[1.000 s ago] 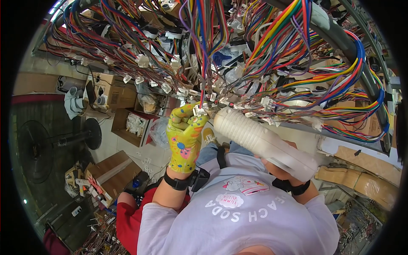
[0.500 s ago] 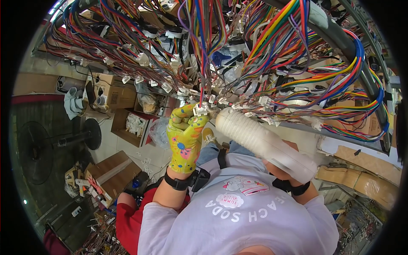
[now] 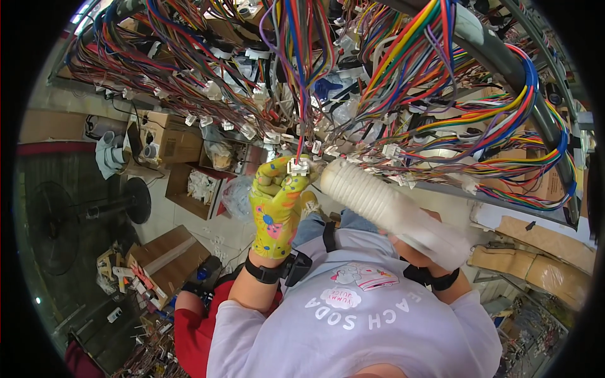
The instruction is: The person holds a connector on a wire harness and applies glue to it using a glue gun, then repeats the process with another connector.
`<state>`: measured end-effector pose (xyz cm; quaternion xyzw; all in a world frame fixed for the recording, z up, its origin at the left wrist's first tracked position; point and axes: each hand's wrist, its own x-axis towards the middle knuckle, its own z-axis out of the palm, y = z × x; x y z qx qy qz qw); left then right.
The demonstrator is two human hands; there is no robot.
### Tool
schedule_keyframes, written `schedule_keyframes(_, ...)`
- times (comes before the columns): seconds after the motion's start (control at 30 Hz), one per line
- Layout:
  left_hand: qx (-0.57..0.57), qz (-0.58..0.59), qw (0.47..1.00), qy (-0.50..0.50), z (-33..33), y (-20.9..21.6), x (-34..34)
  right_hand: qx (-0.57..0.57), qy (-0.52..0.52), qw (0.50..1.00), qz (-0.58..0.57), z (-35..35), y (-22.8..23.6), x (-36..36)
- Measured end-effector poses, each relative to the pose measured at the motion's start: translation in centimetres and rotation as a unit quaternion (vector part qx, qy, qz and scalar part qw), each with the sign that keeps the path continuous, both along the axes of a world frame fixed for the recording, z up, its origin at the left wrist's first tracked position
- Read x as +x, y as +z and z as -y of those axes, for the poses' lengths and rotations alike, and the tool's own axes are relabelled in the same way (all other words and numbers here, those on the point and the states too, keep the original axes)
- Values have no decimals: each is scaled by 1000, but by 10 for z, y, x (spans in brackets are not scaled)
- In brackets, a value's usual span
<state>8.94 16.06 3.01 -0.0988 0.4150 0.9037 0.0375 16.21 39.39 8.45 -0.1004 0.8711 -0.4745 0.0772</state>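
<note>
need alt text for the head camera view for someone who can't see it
A left grip in a yellow flowered glove pinches a white connector with coloured wires attached. A ribbed white object, one end near the connector, mostly hides the right grip. Colourful wire bundles crowd the top of the view.

Your left forearm [image 3: 253,292] angled up and inward at your left, with your gloved left hand [image 3: 274,211] raised roughly in line with it, its thumb and forefinger pinched together and the remaining fingers curled in. Your right forearm [image 3: 456,293] slanted inward from your right, and your right hand [image 3: 409,252] was largely hidden, its finger pose unclear.
</note>
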Motion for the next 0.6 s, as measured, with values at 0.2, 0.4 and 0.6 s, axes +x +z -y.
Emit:
schedule_keyframes(0.2, -3, 6, 1000, -10, 1, 0, 1, -71, -29, 997, 33, 0, -7, 3)
schedule_keyframes(0.4, 44, 0, 998, -42, 5, -6, 2, 29, -12, 998, -60, -1, -19, 9)
schedule_keyframes(0.6, 122, 41, 989, -72, 8, -14, 3, -17, 10, 1000, -16, -3, -13, 7)
